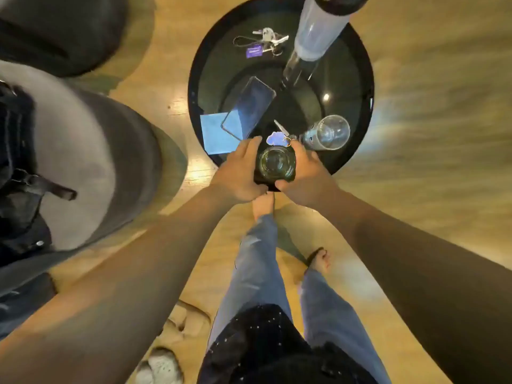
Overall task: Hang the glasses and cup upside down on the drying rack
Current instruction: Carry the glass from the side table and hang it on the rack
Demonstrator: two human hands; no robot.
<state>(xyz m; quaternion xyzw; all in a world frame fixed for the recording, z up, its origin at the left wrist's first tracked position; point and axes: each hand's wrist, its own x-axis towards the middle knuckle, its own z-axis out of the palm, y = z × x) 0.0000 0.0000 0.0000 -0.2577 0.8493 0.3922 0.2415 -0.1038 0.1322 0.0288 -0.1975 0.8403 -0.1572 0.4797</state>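
A clear drinking glass (277, 163) stands upright at the near edge of a round black table (360, 79). My left hand (238, 173) wraps its left side and my right hand (302, 173) wraps its right side. A second clear glass (328, 132) lies tilted on the table just right of my right hand, its mouth facing me. A tall clear cylinder with a dark top (315, 37) rises at the table's back right. No drying rack can be made out for certain.
On the table lie a phone (249, 106) over a blue card (216, 134), a key with a blue tag (277, 137) and a key bunch (263, 41). A grey pouf (91, 167) with a black bag stands left. Slippers (177, 342) lie on the wooden floor.
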